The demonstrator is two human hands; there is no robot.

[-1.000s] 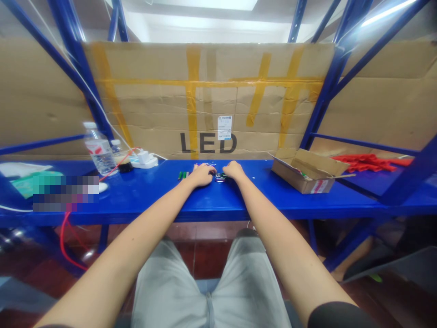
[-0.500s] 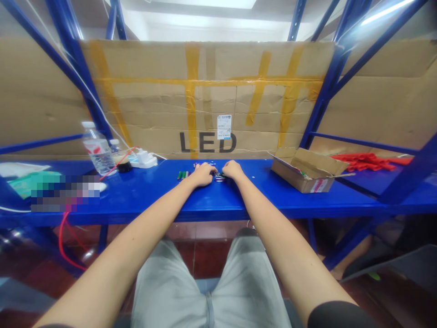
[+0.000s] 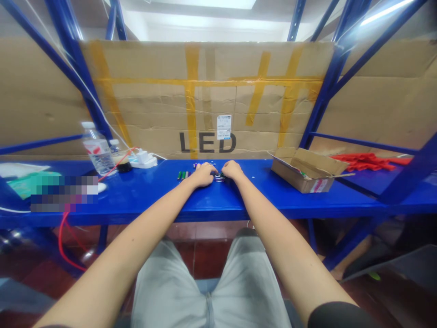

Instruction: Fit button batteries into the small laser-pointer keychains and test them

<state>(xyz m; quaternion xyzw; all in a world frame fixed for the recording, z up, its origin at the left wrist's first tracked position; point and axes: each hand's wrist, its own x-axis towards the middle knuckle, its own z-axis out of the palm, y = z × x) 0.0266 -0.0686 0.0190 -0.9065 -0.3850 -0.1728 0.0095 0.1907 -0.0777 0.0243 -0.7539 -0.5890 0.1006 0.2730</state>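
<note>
My left hand (image 3: 203,175) and my right hand (image 3: 232,170) rest close together on the blue shelf (image 3: 211,205), fingers curled around a small dark part (image 3: 219,177) lying between them. The part is too small to name. A few small green pieces (image 3: 182,174) lie just left of my left hand. Some tiny purple bits (image 3: 198,164) sit behind my hands, near the cardboard wall.
An open cardboard box (image 3: 307,170) stands at the right. A water bottle (image 3: 98,149), a white plug block (image 3: 144,160) and a red cable (image 3: 63,237) are at the left. Red material (image 3: 365,161) lies far right. A taped cardboard sheet marked LED (image 3: 208,100) backs the shelf.
Both hands have stayed over the same small part, with only slight shifts of the fingers.
</note>
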